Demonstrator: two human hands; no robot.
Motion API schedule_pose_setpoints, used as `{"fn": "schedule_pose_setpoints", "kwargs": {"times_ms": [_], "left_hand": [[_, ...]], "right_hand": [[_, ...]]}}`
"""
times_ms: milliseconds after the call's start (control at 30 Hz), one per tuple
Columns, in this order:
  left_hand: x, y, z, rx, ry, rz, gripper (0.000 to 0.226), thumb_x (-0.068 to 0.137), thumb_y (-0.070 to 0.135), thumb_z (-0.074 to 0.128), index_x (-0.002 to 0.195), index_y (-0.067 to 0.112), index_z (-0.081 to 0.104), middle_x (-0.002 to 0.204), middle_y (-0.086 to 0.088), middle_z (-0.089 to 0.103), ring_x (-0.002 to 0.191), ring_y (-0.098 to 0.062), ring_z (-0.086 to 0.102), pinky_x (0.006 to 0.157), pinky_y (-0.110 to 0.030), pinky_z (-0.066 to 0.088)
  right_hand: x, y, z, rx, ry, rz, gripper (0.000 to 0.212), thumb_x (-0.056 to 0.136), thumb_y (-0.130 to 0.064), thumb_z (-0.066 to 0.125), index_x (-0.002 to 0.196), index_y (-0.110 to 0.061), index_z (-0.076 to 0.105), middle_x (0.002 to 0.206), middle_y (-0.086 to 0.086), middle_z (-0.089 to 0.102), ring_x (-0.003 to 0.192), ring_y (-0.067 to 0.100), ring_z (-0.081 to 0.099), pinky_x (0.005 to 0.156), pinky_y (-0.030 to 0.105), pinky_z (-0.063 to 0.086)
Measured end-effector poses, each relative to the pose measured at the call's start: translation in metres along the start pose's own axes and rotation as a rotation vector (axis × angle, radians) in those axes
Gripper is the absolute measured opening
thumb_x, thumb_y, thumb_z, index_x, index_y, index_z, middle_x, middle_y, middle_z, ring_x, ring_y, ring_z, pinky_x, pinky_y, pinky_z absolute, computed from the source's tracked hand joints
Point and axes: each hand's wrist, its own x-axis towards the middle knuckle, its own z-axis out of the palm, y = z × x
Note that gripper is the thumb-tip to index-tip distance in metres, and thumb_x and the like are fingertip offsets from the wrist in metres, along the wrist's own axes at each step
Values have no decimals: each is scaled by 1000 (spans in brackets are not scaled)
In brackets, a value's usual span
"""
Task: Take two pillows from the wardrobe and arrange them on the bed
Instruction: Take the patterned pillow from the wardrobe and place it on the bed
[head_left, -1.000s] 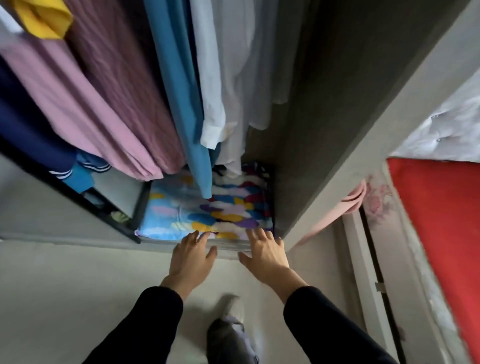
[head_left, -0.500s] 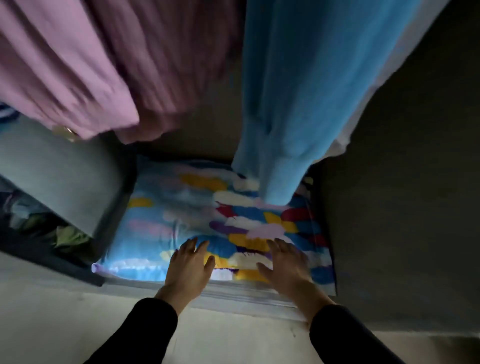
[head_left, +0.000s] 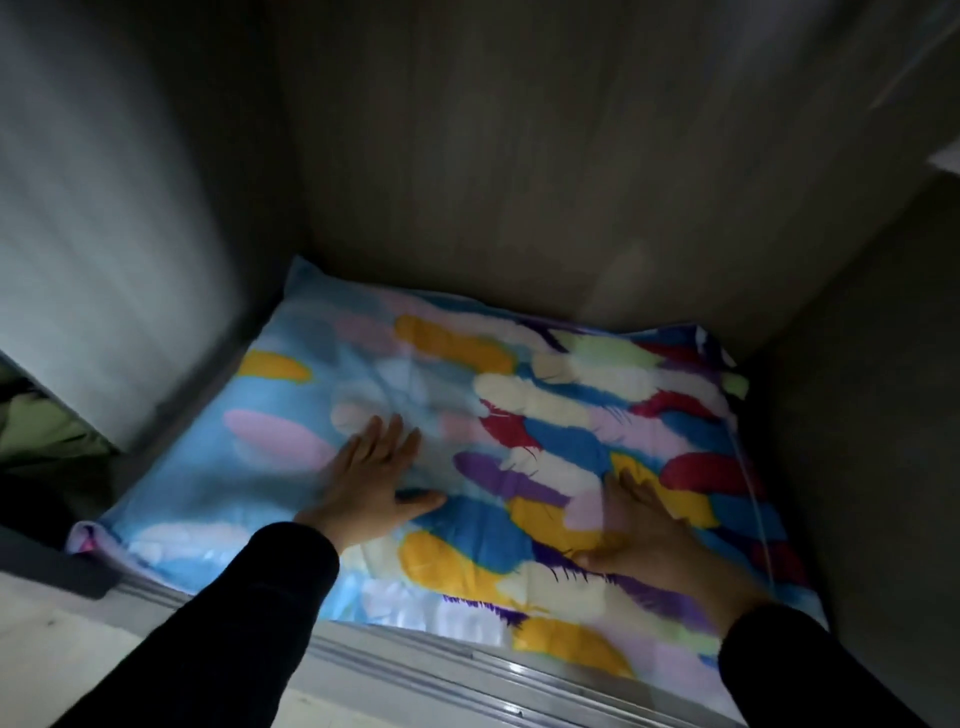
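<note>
Wardrobe floor (head_left: 519, 670), left hand (head_left: 371, 480), right hand (head_left: 641, 530) flat on pillow (head_left: 519, 395)

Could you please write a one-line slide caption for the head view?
Both hands, left and right, spread flat on a feather-print pillow lying on the wardrobe floor.

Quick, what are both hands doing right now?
Left hand: open, flat on the pillow, holding nothing.
Right hand: open, flat on the pillow, blurred.
</note>
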Motion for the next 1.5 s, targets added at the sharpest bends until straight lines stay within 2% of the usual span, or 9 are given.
{"fn": "schedule_pose_setpoints", "kwargs": {"times_ms": [100, 267, 433, 567, 733, 833, 1133, 1267, 1500], "left_hand": [[2, -9, -2, -72, -77, 52, 90, 73, 73, 47, 145, 38, 5, 158, 0, -11, 144, -21, -11, 116, -36, 2], [-5, 2, 9, -63, 148, 31, 60, 81, 61, 50, 136, 48, 33, 159, -2, 5, 145, -22, 1, 113, -33, 7], [-9, 24, 15, -86, 207, 32, 36, 93, 30, 39, 126, 31, 54, 150, 0, 36, 141, -19, 23, 112, -33, 11], [-21, 36, -14, -277, 421, 62, 36, 76, 16, 39, 93, 14, 71, 99, -14, 73, 97, -31, 66, 105, -39, 31], [-49, 68, -81, -327, 545, 78, 24, 84, 17, 43, 78, 13, 65, 72, -17, 71, 67, -38, 61, 73, -37, 47], [-91, 85, -119, -359, 523, 44, 26, 88, 24, 42, 77, 13, 64, 72, -19, 70, 70, -40, 60, 61, -38, 46], [-275, 92, -240, -478, 282, -208, 20, 92, 22, 48, 80, 13, 62, 83, -20, 70, 76, -39, 63, 60, -33, 37], [-354, 84, -306, -458, 229, -192, 18, 91, 16, 51, 78, 9, 62, 79, -25, 69, 72, -42, 62, 59, -35, 37], [-447, 88, -403, -421, 190, -44, 18, 90, 14, 55, 75, 5, 62, 74, -26, 67, 68, -42, 61, 58, -43, 45]], "right_hand": [[2, -4, 4, -78, 39, -15, 110, 73, -61, 66, 150, -22, -1, 161, -1, -9, 147, 25, -7, 112, 65, 16], [-4, -14, 26, -240, 173, -37, 63, 92, -54, 44, 144, -30, 18, 160, 5, 2, 146, 35, 1, 107, 69, 16], [-16, -31, 26, -330, 203, -12, 46, 97, -21, 39, 140, -34, 31, 155, 10, 19, 143, 33, 14, 109, 62, 22], [-47, -32, 11, -106, 421, -92, 46, 89, -20, 46, 132, -35, 42, 127, 1, 56, 120, 23, 51, 97, 40, 43], [-108, -34, -47, -40, 668, -108, 31, 87, -13, 51, 116, -23, 54, 99, 10, 70, 88, 34, 67, 69, 38, 50], [-161, -42, -82, -82, 627, -95, 28, 87, -16, 52, 114, -21, 53, 100, 11, 70, 88, 35, 67, 67, 37, 49], [-354, -111, -170, -165, 323, -122, 28, 85, -19, 51, 113, -22, 51, 105, 13, 69, 95, 36, 64, 79, 39, 47], [-448, -151, -188, -222, 270, -155, 30, 85, -18, 50, 115, -19, 51, 108, 11, 68, 101, 33, 63, 93, 44, 43], [-593, -183, -199, -78, 330, -94, 22, 84, -19, 50, 106, -20, 52, 98, 9, 70, 96, 33, 63, 85, 41, 47]]}}
